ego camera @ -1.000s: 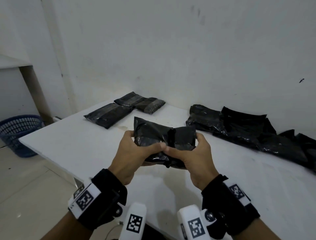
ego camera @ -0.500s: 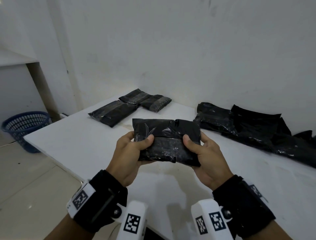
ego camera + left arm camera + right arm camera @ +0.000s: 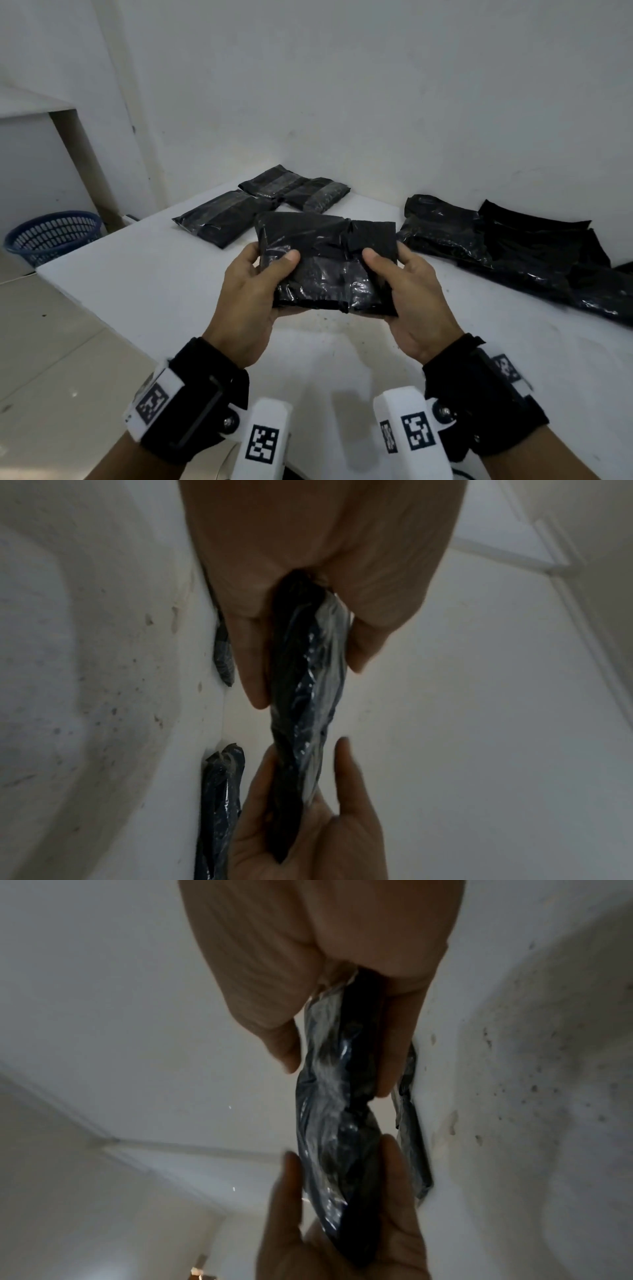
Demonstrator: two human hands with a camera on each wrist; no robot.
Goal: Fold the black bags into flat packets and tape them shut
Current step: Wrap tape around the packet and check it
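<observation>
**Above the table edge: folded packet held in both hands**

Above the white table [image 3: 144,284], the folded black packet [image 3: 325,260] is held in the air between both hands, clear of the surface. Left hand [image 3: 246,294] grips its left edge, thumb on top, fingers beneath; right hand [image 3: 414,294] does the same on the right edge. Both are closed round the packet, not slack. A glossy band across the lower face looks like tape.

Judgement: the step is checking or pressing the seal. To do it well, keep the thumbs flat, run them along the tape to the edges, and hold the folds square so nothing springs open.

Three taped packets [image 3: 219,219] lie at the far left; unfolded black bags [image 3: 534,253] lie right.
</observation>
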